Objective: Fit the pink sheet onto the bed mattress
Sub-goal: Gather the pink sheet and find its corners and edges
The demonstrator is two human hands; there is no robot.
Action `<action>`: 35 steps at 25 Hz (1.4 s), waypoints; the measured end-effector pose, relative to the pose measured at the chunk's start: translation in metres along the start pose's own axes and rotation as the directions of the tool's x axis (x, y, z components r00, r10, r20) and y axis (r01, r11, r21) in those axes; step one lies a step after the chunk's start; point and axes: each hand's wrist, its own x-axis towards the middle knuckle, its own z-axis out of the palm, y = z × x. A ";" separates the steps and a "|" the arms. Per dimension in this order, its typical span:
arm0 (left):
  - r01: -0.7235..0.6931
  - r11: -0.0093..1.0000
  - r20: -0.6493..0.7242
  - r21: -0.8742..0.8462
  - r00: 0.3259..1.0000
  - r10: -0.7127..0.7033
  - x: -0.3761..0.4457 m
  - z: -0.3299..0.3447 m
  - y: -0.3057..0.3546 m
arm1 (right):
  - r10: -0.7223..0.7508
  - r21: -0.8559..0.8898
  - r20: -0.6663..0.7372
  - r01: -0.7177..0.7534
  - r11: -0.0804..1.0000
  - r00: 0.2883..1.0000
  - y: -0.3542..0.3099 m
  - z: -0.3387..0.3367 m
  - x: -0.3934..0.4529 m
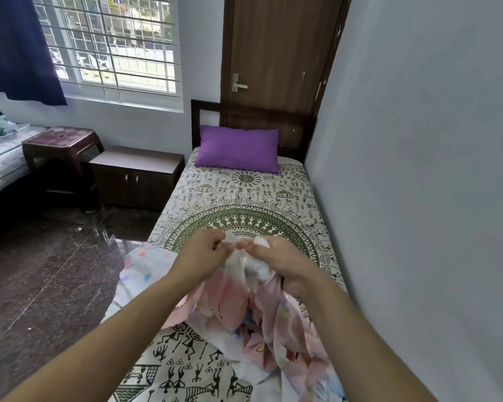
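The pink sheet (244,311) is bunched up and lifted over the near half of the bed mattress (244,204), which wears a white cover with green and black tribal figures. My left hand (201,256) pinches the sheet's upper edge. My right hand (276,259) grips the same bunched edge right beside it, the two hands almost touching. Part of the sheet spills over the bed's left side. A purple pillow (238,152) lies at the head of the bed.
A grey wall (418,169) runs along the bed's right side. A wooden door (276,53) stands behind the headboard. Left of the bed are a dark low cabinet (137,175), a brown stool (63,146), another bed (0,161) and shiny dark floor (55,271).
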 end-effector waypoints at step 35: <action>0.460 0.590 0.269 -0.664 0.883 -0.386 -0.168 0.032 -0.004 | -0.149 -0.364 -0.485 -0.043 0.931 0.862 0.091 0.040 -0.060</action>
